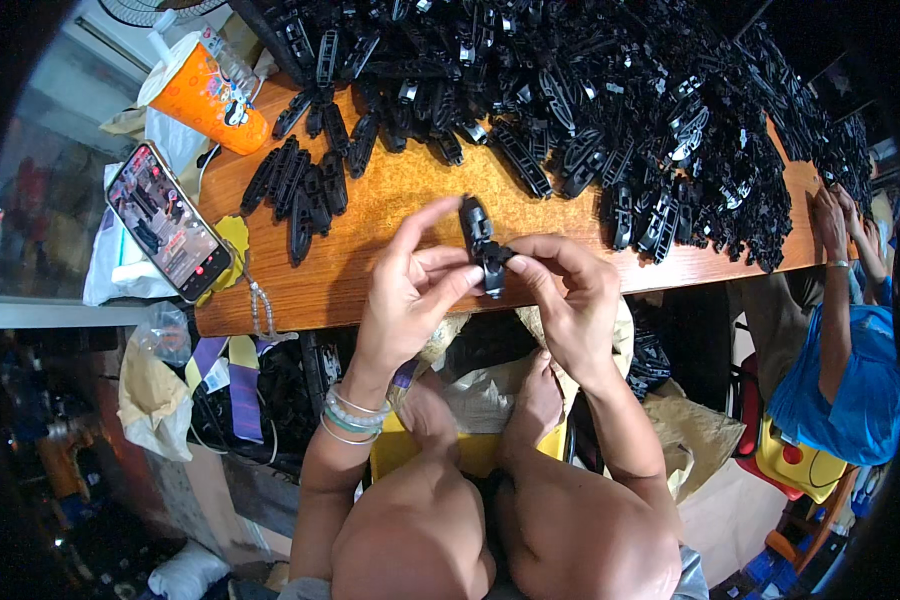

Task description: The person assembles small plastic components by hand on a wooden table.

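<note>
Your left hand (410,290) and right hand (570,295) both pinch one black plastic clip (483,245), fingertips closed on its lower end. The clip stands upright between them, rising above your grip, over the wooden table (390,200) edge.

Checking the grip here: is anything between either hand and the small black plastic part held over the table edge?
Nothing visible. The left hand and right hand both pinch the black plastic part directly with bare fingertips, above the wooden table. The heap of black parts lies farther back, apart from it.
</note>
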Demonstrator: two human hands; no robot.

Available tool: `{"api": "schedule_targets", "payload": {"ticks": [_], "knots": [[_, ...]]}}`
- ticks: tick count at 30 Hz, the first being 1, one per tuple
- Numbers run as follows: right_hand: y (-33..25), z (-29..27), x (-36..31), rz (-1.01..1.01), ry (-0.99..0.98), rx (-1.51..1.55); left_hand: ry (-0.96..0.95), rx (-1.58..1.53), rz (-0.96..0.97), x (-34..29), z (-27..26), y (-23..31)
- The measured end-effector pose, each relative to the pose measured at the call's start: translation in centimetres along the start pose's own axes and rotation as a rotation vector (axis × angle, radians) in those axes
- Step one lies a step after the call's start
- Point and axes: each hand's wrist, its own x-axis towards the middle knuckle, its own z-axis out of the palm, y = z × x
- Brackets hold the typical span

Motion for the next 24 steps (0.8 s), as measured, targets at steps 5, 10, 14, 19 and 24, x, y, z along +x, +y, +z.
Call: {"api": "schedule_targets", "payload": {"ticks": [5,10,14,19,24], "knots": [[-0.6,-0.6,0.2,-0.161,-0.072,-0.195,-0.041,0.038,0.001,0.4,-0.4,-0.1],[-0.6,-0.3,0.2,-0.291,-0.044,-0.344,-0.015,0.06,-0.01,-0.1,-0.3,-0.4],[-0.4,-0.3,-0.1,-0.482,0.011,-0.6,0.007,0.09,-0.022,-0.4,0.1,-0.1],[-0.2,-0.5,0.1,-0.55,-0.009,-0.605,0.036,0.089,0.005,-0.4,0.4,0.0],[0.2,-0.8,-0.5,0.094,-0.2,-0.117,-0.03,0.177,0.091,-0.4,-0.5,0.1]]}}
